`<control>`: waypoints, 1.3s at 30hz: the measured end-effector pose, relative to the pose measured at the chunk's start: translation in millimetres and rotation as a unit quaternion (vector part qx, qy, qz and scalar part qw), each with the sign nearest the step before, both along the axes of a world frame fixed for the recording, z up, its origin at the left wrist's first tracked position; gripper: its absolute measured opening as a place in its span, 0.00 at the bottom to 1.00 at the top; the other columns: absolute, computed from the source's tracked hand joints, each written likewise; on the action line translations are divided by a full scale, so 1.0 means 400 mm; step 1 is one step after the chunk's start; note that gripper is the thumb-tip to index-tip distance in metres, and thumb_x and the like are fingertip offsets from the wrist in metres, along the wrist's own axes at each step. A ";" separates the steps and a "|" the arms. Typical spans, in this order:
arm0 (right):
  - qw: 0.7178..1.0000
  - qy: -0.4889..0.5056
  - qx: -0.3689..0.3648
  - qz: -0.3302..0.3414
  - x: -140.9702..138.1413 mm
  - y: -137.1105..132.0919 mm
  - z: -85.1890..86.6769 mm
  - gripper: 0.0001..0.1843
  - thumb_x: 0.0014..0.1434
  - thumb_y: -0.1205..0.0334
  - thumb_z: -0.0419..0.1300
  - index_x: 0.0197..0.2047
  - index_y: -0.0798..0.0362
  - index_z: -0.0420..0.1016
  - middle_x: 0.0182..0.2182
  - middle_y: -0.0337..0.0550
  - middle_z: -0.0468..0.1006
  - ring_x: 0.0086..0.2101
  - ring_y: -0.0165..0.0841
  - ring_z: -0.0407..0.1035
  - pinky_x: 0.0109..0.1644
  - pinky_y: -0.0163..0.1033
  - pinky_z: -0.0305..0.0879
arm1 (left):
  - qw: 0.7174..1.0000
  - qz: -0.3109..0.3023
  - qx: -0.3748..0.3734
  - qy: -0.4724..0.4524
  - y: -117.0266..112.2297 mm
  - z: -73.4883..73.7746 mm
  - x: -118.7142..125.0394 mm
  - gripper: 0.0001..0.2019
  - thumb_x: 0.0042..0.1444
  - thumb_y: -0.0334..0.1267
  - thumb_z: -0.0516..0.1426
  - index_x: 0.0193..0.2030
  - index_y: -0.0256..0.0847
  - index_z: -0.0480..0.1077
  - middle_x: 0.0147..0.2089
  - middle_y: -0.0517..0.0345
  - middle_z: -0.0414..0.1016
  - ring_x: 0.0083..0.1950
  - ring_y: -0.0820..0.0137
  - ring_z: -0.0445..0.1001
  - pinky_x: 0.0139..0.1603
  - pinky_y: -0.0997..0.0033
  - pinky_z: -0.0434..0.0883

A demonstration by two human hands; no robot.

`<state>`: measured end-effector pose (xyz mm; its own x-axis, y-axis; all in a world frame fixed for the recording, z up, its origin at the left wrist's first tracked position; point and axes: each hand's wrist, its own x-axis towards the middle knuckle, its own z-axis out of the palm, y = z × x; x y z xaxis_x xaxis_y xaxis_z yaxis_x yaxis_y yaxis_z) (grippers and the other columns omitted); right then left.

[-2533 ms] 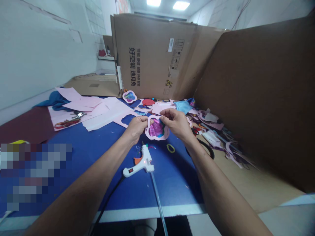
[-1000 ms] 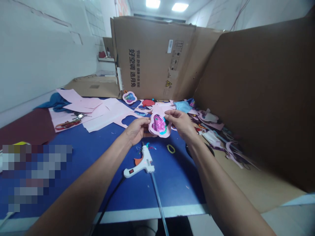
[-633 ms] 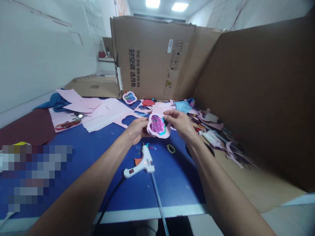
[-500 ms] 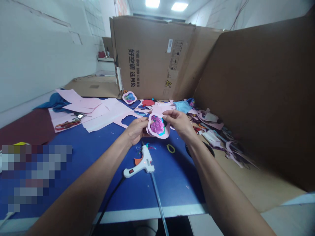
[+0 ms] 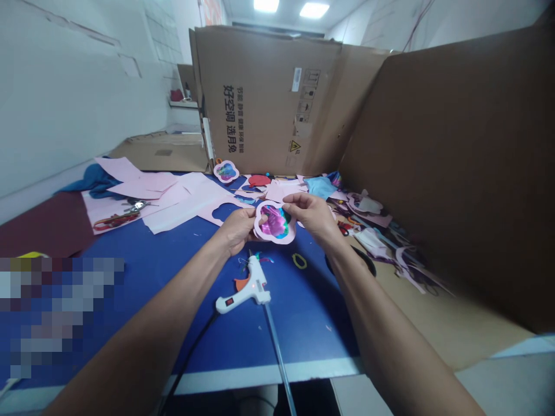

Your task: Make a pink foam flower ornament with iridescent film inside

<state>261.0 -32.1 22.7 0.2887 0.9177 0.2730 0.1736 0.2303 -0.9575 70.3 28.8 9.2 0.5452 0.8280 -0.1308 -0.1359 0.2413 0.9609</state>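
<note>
Both my hands hold a pink flower-shaped paper frame (image 5: 274,223) with a shiny magenta and blue centre, above the blue table (image 5: 295,312). My left hand (image 5: 237,228) pinches its left edge, fingers closed. My right hand (image 5: 313,214) pinches its upper right edge. A white hot glue gun (image 5: 245,287) with a black cord lies on the table just below my hands. A second finished pink flower piece (image 5: 226,171) leans at the foot of the tall cardboard box (image 5: 264,98).
Pink paper sheets (image 5: 173,199) with cut-out holes and scissors (image 5: 117,218) lie at the left. Paper scraps (image 5: 373,222) pile up at the right along a brown cardboard wall (image 5: 455,173). A small yellow ring (image 5: 298,260) lies by my right wrist. A blurred patch covers the near left.
The flower piece has been turned and tilted between my fingers and now sits slightly lower and further left. The glue gun has not moved.
</note>
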 end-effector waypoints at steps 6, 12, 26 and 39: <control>0.998 -0.033 0.021 -0.049 0.017 0.009 -0.015 0.14 0.48 0.54 0.70 0.37 0.52 0.80 0.30 0.40 0.80 0.30 0.33 0.73 0.35 0.39 0.68 | 0.999 0.007 0.038 0.016 0.006 -0.004 -0.006 0.09 0.47 0.36 0.75 0.32 0.35 0.83 0.26 0.53 0.80 0.24 0.70 0.74 0.28 0.69 0.76; 0.991 -0.020 0.017 -0.132 0.057 0.005 -0.008 0.08 0.48 0.62 0.61 0.35 0.48 0.76 0.24 0.35 0.73 0.25 0.32 0.68 0.26 0.35 0.60 | 0.997 0.061 0.039 0.036 0.036 -0.022 -0.019 0.06 0.54 0.33 0.70 0.28 0.37 0.80 0.25 0.54 0.78 0.23 0.71 0.74 0.27 0.71 0.74; 0.978 0.202 -0.057 -0.021 0.110 0.004 0.001 0.25 0.37 0.72 0.60 0.41 0.54 0.83 0.33 0.45 0.84 0.37 0.35 0.78 0.36 0.35 0.72 | 0.979 0.178 -0.021 -0.093 0.113 0.009 -0.072 0.05 0.54 0.29 0.67 0.39 0.34 0.80 0.34 0.50 0.84 0.29 0.67 0.79 0.29 0.70 0.77; 0.996 -0.078 -0.007 -0.048 0.085 -0.020 0.017 0.15 0.51 0.51 0.72 0.39 0.52 0.86 0.29 0.40 0.81 0.28 0.31 0.66 0.30 0.36 0.59 | 0.983 0.162 0.006 -0.089 0.117 -0.010 -0.070 0.05 0.54 0.32 0.68 0.38 0.35 0.80 0.33 0.51 0.84 0.29 0.67 0.80 0.32 0.70 0.78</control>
<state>294.9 -40.0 29.3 0.3307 0.8919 0.3085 0.3417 0.1915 -0.9201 42.5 75.4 5.3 0.2656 0.9630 -0.0461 -0.3706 0.1462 0.9172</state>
